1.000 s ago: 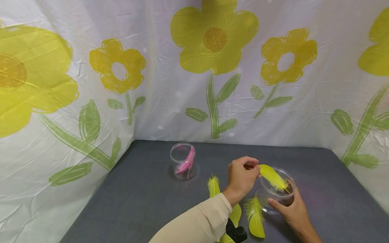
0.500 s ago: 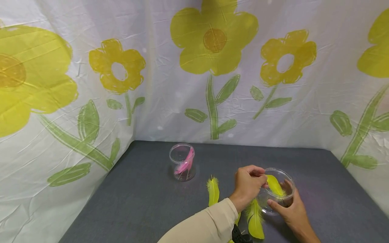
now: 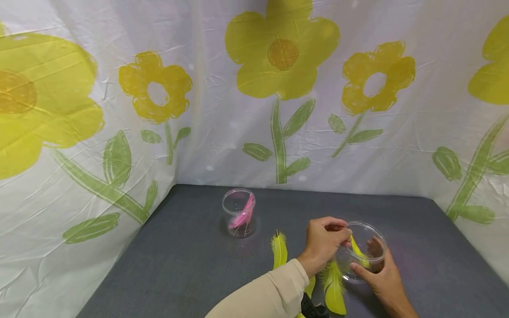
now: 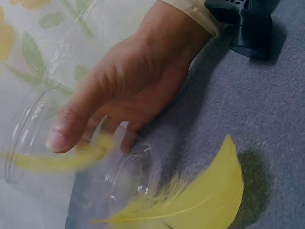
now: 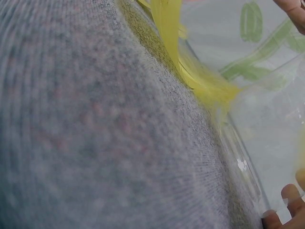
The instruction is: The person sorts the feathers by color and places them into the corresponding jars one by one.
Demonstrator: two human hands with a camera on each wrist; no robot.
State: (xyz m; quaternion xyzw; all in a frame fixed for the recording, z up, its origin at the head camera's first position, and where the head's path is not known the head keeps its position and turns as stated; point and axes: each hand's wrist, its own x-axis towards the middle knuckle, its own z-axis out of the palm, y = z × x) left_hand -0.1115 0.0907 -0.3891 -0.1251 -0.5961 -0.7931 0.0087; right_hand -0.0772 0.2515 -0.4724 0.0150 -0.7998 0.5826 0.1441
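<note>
My left hand (image 3: 347,236), in a beige sleeve, pinches the quill end of a yellow feather (image 3: 359,254) over the mouth of a clear plastic jar (image 3: 363,224). The feather hangs down inside the jar. My right hand (image 3: 367,260) grips the jar from the near right, thumb on the near wall, fingers round the far side. In the left wrist view the sleeved hand (image 4: 124,90) is at the jar (image 4: 128,176), with the held feather (image 4: 52,160) a yellow blur. The right wrist view shows the jar wall (image 5: 267,143) and fingertips (image 5: 286,205) at its base.
Three loose yellow feathers lie on the grey table: one (image 3: 279,249) left of my left hand, two (image 3: 334,289) under my wrist. A second clear jar (image 3: 238,212) with a pink feather stands further back left. Flower-printed sheets (image 3: 278,110) wall in the back and sides.
My left hand has moved down and right, lowering the yellow feather from across the jar's rim to deep inside it. My right hand has kept hold of the jar.
</note>
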